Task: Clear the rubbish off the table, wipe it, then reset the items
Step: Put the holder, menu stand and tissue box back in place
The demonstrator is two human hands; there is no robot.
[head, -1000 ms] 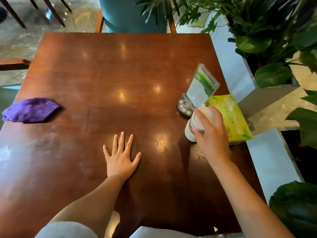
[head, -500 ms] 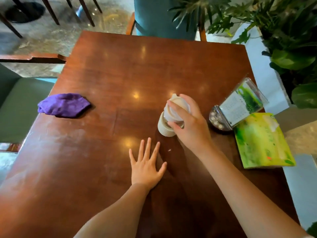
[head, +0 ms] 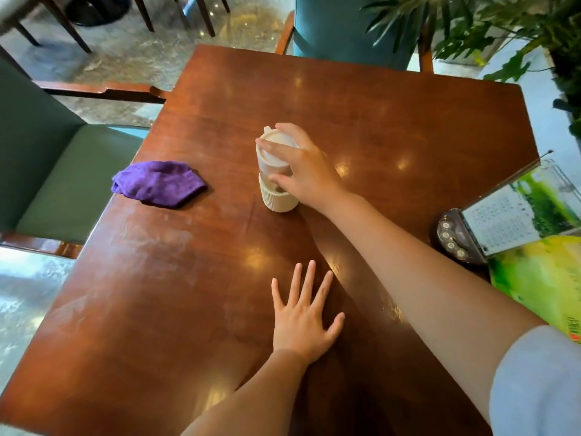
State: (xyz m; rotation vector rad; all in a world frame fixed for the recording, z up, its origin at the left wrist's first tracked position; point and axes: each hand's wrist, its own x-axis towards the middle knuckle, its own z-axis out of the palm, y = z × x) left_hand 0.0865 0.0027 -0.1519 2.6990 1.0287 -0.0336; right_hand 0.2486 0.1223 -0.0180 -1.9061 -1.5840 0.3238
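A cream cup point(head: 278, 196) with a white lid and ribbed sleeve stands upright near the middle of the brown wooden table point(head: 393, 114). My right hand point(head: 306, 171) is wrapped around its upper part, fingers over the lid. My left hand point(head: 303, 313) lies flat on the table nearer to me, fingers spread, holding nothing. A crumpled purple cloth point(head: 158, 183) rests by the table's left edge. At the right edge are a clear menu stand point(head: 515, 215) on a dark round base and a yellow-green tissue pack point(head: 540, 284).
A green padded chair point(head: 59, 171) sits at the left, a teal chair point(head: 345, 26) at the far side. Leafy plants point(head: 518, 23) crowd the far right corner. More chair legs stand on the stone floor beyond.
My right hand has carried the cup from beside the tissue pack leftward to the middle of the table, where it now stands. The left hand stayed flat.
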